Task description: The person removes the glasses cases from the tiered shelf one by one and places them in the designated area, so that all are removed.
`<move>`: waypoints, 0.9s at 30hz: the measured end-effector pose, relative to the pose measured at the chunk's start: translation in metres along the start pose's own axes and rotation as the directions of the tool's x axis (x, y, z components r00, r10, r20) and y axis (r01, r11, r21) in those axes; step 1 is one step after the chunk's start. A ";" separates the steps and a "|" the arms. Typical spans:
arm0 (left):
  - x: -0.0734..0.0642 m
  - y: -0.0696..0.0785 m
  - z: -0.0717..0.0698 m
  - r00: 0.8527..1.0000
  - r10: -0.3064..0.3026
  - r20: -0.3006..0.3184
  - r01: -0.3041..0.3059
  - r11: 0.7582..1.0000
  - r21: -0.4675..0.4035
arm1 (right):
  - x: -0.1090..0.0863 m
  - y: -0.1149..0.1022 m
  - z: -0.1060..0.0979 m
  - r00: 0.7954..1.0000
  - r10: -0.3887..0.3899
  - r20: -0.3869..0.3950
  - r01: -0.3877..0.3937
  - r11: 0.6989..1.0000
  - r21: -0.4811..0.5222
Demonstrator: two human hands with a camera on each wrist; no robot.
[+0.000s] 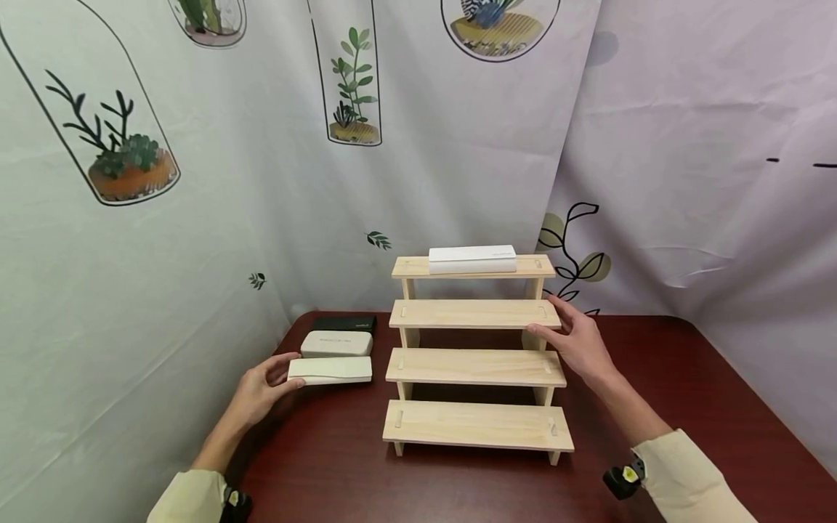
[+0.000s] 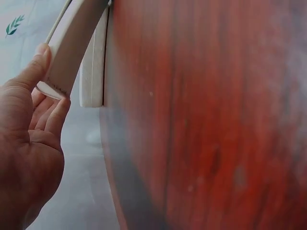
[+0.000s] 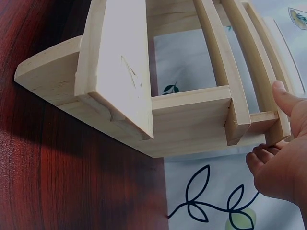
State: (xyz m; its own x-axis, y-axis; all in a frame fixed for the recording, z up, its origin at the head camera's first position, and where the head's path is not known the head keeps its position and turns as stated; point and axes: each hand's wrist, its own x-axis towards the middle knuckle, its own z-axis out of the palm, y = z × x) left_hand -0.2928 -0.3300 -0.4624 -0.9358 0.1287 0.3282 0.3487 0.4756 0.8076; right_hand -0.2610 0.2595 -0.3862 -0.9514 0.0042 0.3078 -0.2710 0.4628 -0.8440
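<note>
My left hand [image 1: 258, 388] holds the left end of a white glasses case [image 1: 330, 369], thumb on the near side and fingers behind. In the left wrist view, the thumb and fingertips pinch the end of this glasses case [image 2: 72, 45]. A four-tier wooden display rack [image 1: 474, 314] stands in the middle of the table. My right hand [image 1: 578, 349] grips the right end of its second shelf from the top; the right wrist view shows the thumb and fingers of that hand [image 3: 285, 153] around the shelf's end.
Behind the held case lie a cream rounded case [image 1: 336, 343] and a dark green case [image 1: 344, 323]. A white slim box [image 1: 472, 259] rests on the rack's top shelf. The dark red table [image 1: 314, 450] meets a patterned curtain [image 1: 458, 181] at the back and sides.
</note>
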 end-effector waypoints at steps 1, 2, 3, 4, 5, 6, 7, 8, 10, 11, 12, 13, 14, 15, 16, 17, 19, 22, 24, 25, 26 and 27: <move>0.001 -0.001 -0.001 1.000 -0.010 0.004 0.010 1.000 0.009 | 0.000 0.000 0.000 1.000 0.001 0.000 -0.001 1.000 0.003; 0.001 -0.002 -0.001 1.000 -0.018 0.011 0.018 1.000 0.020 | 0.000 0.000 0.000 1.000 0.002 0.000 -0.002 1.000 0.005; 0.002 -0.003 -0.002 0.999 -0.025 0.020 0.025 0.999 0.029 | 0.000 0.000 0.000 1.000 0.002 -0.001 -0.002 1.000 0.007; 0.002 -0.004 -0.002 0.999 -0.030 0.027 0.029 0.999 0.038 | 0.000 0.000 0.000 1.000 0.002 0.000 -0.002 1.000 0.007; 0.003 -0.005 -0.003 0.999 -0.034 0.031 0.032 0.998 0.045 | 0.000 0.000 0.000 1.000 0.001 0.001 -0.001 1.000 0.008; 0.004 -0.006 -0.003 0.999 -0.037 0.034 0.035 0.998 0.053 | 0.000 0.000 0.000 1.000 0.000 0.001 0.000 1.000 0.008; 0.004 -0.007 -0.004 0.999 -0.038 0.039 0.036 0.998 0.060 | 0.001 0.000 0.000 1.000 -0.001 0.002 0.001 1.000 0.008; 0.005 -0.008 -0.004 0.998 -0.039 0.045 0.036 0.997 0.072 | 0.001 0.000 0.000 1.000 -0.001 0.002 0.001 1.000 0.008; 0.007 -0.010 -0.004 0.998 -0.044 0.052 0.039 0.996 0.084 | 0.001 0.000 -0.001 1.000 -0.002 0.002 0.002 1.000 0.008; 0.008 -0.011 -0.004 0.997 -0.046 0.055 0.041 0.995 0.088 | 0.001 0.000 -0.001 1.000 -0.002 0.001 0.002 1.000 0.009; 0.010 -0.011 -0.004 0.997 -0.049 0.058 0.043 0.995 0.095 | 0.001 0.000 -0.001 1.000 -0.003 0.001 0.003 1.000 0.011; 0.011 -0.012 -0.003 0.997 -0.046 0.064 0.039 0.994 0.107 | 0.001 0.000 -0.001 1.000 -0.002 0.000 0.002 1.000 0.011; 0.012 -0.013 -0.003 0.997 -0.047 0.065 0.039 0.992 0.119 | 0.001 0.000 -0.001 1.000 -0.002 0.000 0.002 1.000 0.012; 0.014 -0.014 -0.003 0.997 -0.048 0.066 0.039 0.991 0.131 | 0.000 0.000 -0.002 1.000 -0.001 -0.001 0.001 1.000 0.011; 0.015 -0.014 -0.002 0.996 -0.050 0.068 0.040 0.989 0.144 | 0.000 -0.001 -0.002 1.000 -0.001 -0.001 0.001 1.000 0.012; 0.016 -0.015 -0.002 0.996 -0.051 0.071 0.039 0.987 0.159 | 0.000 -0.001 -0.002 1.000 -0.001 -0.001 0.001 1.000 0.014; 0.017 -0.017 -0.002 0.996 -0.053 0.078 0.038 0.982 0.187 | 0.000 0.000 -0.002 1.000 0.001 -0.002 -0.001 1.000 0.015; 0.019 -0.018 -0.001 0.994 -0.062 0.086 0.042 0.976 0.215 | 0.000 0.000 -0.001 1.000 0.000 -0.001 0.000 1.000 0.015; 0.019 -0.019 -0.001 0.994 -0.067 0.085 0.045 0.971 0.236 | 0.000 0.001 -0.001 1.000 -0.001 -0.001 0.001 1.000 0.011; 0.019 -0.019 0.000 0.994 -0.069 0.086 0.047 0.969 0.245 | 0.000 0.001 -0.001 1.000 -0.002 -0.002 0.002 1.000 0.009; 0.019 -0.020 0.000 0.994 -0.069 0.087 0.045 0.966 0.254 | 0.000 0.000 -0.001 1.000 -0.004 -0.001 0.004 1.000 0.009; 0.019 -0.020 0.001 0.994 -0.068 0.086 0.043 0.964 0.263 | 0.000 0.000 0.000 1.000 -0.005 -0.001 0.005 1.000 0.008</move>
State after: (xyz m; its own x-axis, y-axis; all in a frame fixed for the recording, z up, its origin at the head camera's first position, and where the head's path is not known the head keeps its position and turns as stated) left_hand -0.3176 -0.3364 -0.4723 -0.9583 0.1705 0.2292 0.2820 0.6928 0.6637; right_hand -0.2609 0.2599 -0.3862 -0.9500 0.0027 0.3123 -0.2768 0.4556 -0.8461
